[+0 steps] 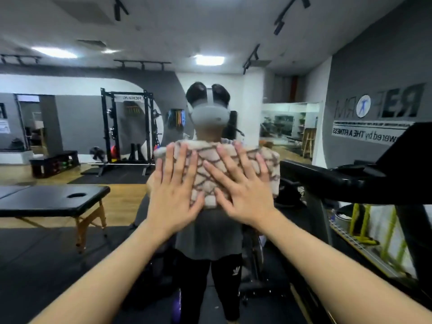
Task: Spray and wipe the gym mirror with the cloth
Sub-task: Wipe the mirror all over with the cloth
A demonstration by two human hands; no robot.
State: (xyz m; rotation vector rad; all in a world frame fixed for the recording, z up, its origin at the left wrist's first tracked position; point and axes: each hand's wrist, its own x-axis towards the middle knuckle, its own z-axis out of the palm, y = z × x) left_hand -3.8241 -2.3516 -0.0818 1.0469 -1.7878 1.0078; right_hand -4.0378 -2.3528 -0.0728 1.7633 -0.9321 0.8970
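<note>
The gym mirror (70,127) fills almost the whole view and shows the room behind me. A folded cloth (208,174), cream with a brown net pattern, lies flat against the glass at chest height. My left hand (174,185) presses on its left half, fingers spread and pointing up. My right hand (240,183) presses on its right half the same way. Both palms are flat, with no fingers curled around the cloth. My own reflection, in a grey top and a headset, stands behind the cloth. No spray bottle is in view.
Reflected in the glass are a black massage table (51,199) at the left, a black squat rack (128,127) further back, and a treadmill (346,181) at the right. Yellow frames (364,225) stand low at the right beside the treadmill.
</note>
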